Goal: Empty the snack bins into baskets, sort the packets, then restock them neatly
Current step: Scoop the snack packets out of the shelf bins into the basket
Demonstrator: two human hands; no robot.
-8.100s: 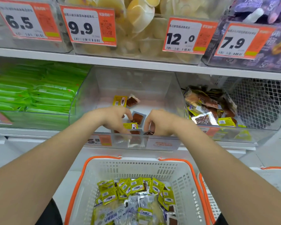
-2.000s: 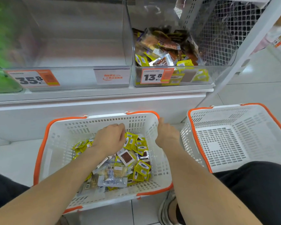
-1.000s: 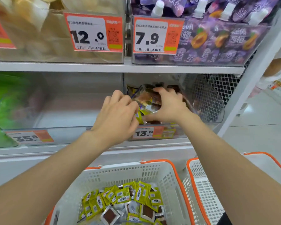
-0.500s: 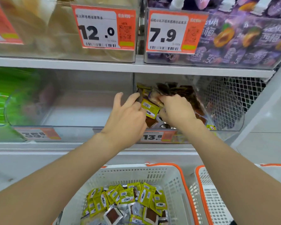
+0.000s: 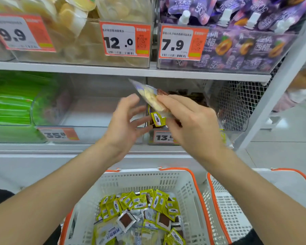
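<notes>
Pulled back out of the right-hand bin (image 5: 201,103) with the right hand (image 5: 193,126), after half a second ago digging deep among the brown packets (image 5: 193,97). Gripping a small clutch between thumb and fingers now. Up top, a pale yellow packet (image 5: 149,97), tilted with its far corner pointing up and left toward the shelf edge. Just beneath it, a small yellow-green packet (image 5: 158,119) hanging down. Cannot tell whether anything more hides in the palm.

Over to the left hand (image 5: 125,126): let go and opened up, fingers spread and relaxed, palm turned toward the clutch. Fingertips just beside the yellow-green packet, holding nothing. A moment ago, pressed right into that same pile.

Behind the knuckles, still brown packets left in the bin, above the 13-something price tag (image 5: 163,137), now partly covered by the right hand. To the left, the clear middle bin (image 5: 95,112) with its 35.8 tag (image 5: 58,134).

Down below, directly under both hands, the white basket (image 5: 148,181) with the orange rim, heaped with yellow-green and silvery packets as before. Just beside it on the right, the second basket (image 5: 224,209).
</notes>
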